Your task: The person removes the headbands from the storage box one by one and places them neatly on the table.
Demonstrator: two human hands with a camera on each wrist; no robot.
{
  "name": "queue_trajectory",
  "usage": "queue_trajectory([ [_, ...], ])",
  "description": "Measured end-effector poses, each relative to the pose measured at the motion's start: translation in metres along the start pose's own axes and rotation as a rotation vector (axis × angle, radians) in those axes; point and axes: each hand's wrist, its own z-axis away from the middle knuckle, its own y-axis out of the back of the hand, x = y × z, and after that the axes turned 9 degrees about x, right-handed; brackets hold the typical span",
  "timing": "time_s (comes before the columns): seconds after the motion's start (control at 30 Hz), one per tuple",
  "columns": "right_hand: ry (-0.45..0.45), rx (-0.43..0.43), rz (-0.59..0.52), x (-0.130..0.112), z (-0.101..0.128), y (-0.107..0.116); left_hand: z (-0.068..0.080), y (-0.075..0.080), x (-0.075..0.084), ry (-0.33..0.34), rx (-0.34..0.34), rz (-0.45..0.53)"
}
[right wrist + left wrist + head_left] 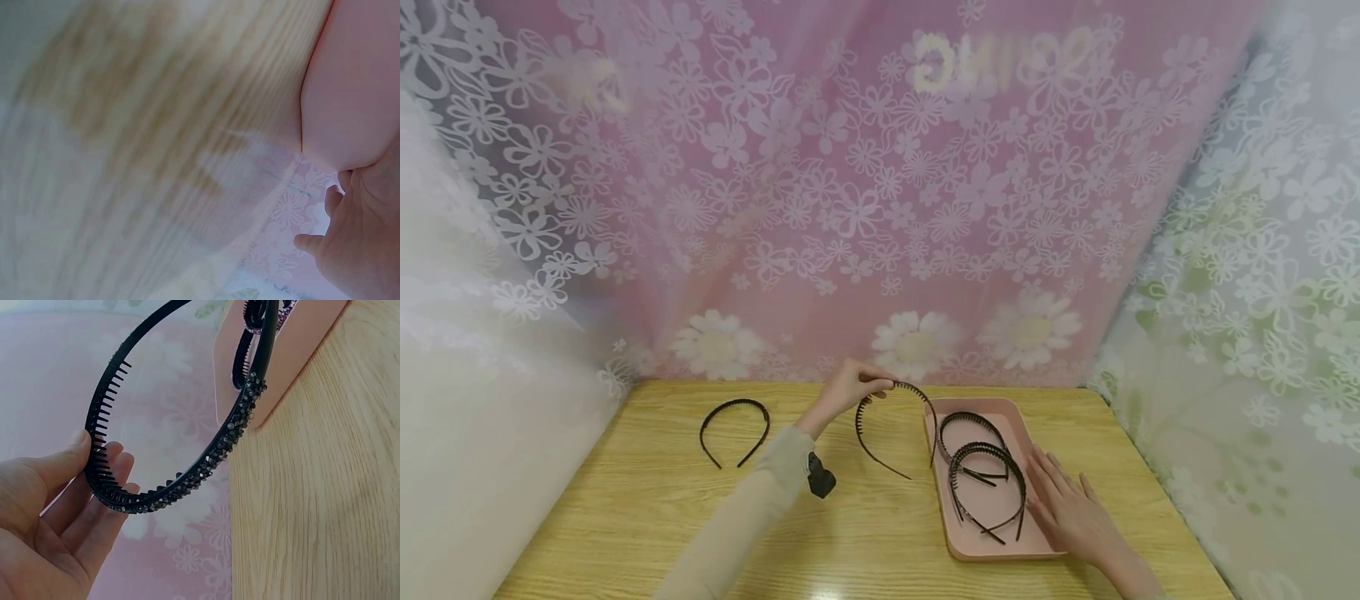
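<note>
Between thumb and fingers, my left hand (852, 390) pinches a black toothed headband (860, 425) near the top of its arch, just left of the tray. Dark sparkling stones line its outer side in the left wrist view, where the thumb presses the band (215, 453). A pink tray (955, 533) holds several dark headbands (983, 450), overlapping one another. My right hand (1071, 508) lies with straight fingers against the tray's right side. In the right wrist view that hand (356, 231) touches the pink tray wall (350, 94).
Another black headband (735, 402) lies on the wooden table (647, 500) at the left, ends toward me. Behind the table hangs a pink flowered curtain (850, 208), with pale sheets at both sides. A black wrist camera (821, 477) sits on my left sleeve.
</note>
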Motion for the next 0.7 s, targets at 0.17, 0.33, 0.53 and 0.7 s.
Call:
queue_trajectory([
  [0.17, 0.002, -0.020, 0.007, 0.004, 0.001, -0.003, 0.003, 0.008, -0.004, 0.041, 0.029, -0.030],
  [0.33, -0.009, -0.021, 0.002, -0.004, -0.002, 0.005, 0.005, 0.015, -0.013, 0.094, 0.026, -0.051],
  [0.53, -0.022, -0.039, 0.005, -0.008, -0.003, 0.008, 0.008, 0.022, -0.031, 0.140, 0.044, -0.119],
  [0.7, 0.005, -0.013, -0.001, -0.002, -0.001, 0.002, 0.010, 0.028, -0.045, 0.172, 0.059, -0.154],
])
